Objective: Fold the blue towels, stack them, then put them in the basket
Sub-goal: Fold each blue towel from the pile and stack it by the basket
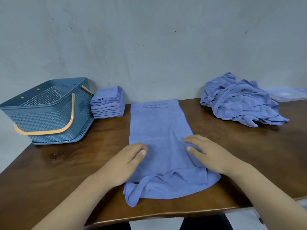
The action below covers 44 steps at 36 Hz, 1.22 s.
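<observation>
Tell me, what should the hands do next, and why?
Probably lift the near end of the long blue cloth towel and fold it over to the far end. It lies flat on the brown wooden table, with the left hand and right hand resting on it.

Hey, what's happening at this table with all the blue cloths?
A person is folding blue towels. The left hand and the right hand are both on a towel laid out lengthwise on the wooden table; whether they press or pinch it is unclear. A stack of folded towels sits beside the blue basket, which shows no towels inside. A crumpled pile waits at the right.
</observation>
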### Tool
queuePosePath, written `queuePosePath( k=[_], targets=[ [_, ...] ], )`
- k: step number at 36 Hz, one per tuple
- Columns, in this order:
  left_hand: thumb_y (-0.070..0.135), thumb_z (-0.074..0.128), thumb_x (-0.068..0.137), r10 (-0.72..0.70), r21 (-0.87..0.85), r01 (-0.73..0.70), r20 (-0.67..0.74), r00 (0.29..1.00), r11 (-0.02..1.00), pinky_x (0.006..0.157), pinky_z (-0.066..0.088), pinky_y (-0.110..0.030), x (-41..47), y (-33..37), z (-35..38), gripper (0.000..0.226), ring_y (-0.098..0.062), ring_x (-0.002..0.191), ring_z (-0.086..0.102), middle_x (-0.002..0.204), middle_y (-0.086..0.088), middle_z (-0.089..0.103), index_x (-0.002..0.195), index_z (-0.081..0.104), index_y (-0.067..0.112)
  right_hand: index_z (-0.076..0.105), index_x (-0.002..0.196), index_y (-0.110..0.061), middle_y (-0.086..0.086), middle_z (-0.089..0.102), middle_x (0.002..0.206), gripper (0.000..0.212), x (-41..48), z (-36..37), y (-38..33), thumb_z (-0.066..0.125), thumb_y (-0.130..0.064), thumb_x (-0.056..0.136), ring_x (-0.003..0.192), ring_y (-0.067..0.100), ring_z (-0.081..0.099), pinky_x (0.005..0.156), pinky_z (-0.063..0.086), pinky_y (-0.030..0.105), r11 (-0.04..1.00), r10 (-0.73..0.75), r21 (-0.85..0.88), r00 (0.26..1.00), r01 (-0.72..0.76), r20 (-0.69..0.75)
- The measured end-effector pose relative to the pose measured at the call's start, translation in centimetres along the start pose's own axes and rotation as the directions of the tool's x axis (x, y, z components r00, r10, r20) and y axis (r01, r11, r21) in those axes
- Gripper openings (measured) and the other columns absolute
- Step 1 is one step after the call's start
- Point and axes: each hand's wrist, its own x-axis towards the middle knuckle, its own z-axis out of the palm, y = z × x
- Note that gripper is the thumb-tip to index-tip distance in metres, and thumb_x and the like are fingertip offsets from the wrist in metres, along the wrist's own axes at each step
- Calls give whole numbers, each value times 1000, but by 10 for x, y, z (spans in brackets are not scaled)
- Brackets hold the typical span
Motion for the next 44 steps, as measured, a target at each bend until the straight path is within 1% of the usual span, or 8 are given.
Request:
queuePosePath(
  k=[2,5,9,15,20,28,40,44],
  targets=[
    [74,23,103,-28,216,25,10,1000,976,129,24,-38,10,-21,11,62,-3,156,25,165,22,35,155,38,45,29,164,-43,-21,15,172,61,4,4,5,42,-60,107,159,2,11,129,13,30,994,32,-111,993,-20,110],
    [77,18,101,-112,389,68,92,989,919,132,-4,-37,12,-35,21,74,0,159,-14,173,21,-8,167,5,46,3,166,-48,-22,-15,172,73,-3,10,13,28,-75,103,156,-4,-18,131,-5,38,966,85,-256,973,-27,216],
    [81,15,99,-139,427,84,100,985,901,129,-11,-35,6,-38,20,75,2,155,-25,171,22,-20,165,-4,51,-5,164,-52,-23,-23,170,72,-17,9,19,22,-76,102,153,-5,-28,130,-10,36,958,106,-284,973,-45,203],
    [79,21,100,-55,316,56,-12,998,947,132,1,-39,1,-37,17,72,4,159,-6,173,25,8,164,21,47,16,163,-53,-31,-5,171,65,-23,6,16,31,-72,103,154,-11,-17,131,-4,37,984,-11,-173,994,30,111],
    [46,53,108,130,51,-125,-99,987,991,101,47,-35,-32,-10,-2,18,-11,123,57,122,22,63,121,64,42,68,125,-45,-30,57,139,28,-45,-7,1,68,-54,98,142,1,44,117,38,32,972,-226,60,974,226,-15],
    [42,86,87,231,51,-238,119,966,970,94,52,-40,-73,-5,-14,36,-18,112,62,116,16,64,116,64,41,76,98,-45,-28,61,130,23,-66,-16,-13,86,-56,81,129,5,53,108,38,25,956,-293,34,947,291,128],
    [63,83,82,259,197,-300,209,943,933,101,50,-30,-78,6,-20,60,-4,122,59,132,29,60,135,58,50,74,98,-41,-34,62,129,14,-71,-18,-12,71,-28,93,117,0,61,105,40,19,969,-234,-51,962,243,142],
    [56,81,88,305,210,-327,134,943,921,95,53,-30,-81,-1,-15,43,-4,113,64,123,27,64,126,64,46,73,102,-42,-22,67,84,14,-71,-16,-11,65,-30,104,72,5,59,73,49,25,981,-163,127,981,150,101]
  ],
)
